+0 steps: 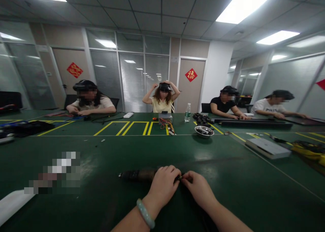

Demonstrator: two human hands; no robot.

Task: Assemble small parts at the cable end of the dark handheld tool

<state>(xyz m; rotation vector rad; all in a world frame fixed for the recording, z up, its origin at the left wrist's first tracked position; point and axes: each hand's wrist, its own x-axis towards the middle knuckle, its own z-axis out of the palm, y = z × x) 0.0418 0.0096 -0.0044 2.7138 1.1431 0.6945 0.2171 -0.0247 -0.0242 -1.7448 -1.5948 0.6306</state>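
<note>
A dark electric screwdriver [143, 175] with a brownish middle and a small silver tip lies on the green table, its nose pointing left. My left hand [165, 183], with a pale green bangle [145, 213] at the wrist, is wrapped over its rear end. Close beside it, my right hand [198, 186] pinches a tiny, yellowish piece [180, 177] at that rear end, between thumb and finger. Both hands are nearly touching there. What the piece is cannot be made out, and my left fingers hide part of the tool.
Beyond the tool stand a metal bowl [204, 131] of small parts, a water bottle [187, 112] and a box with wires [165, 118]. To the right lies a flat white box [267, 148]. Several people in headsets sit along the far side.
</note>
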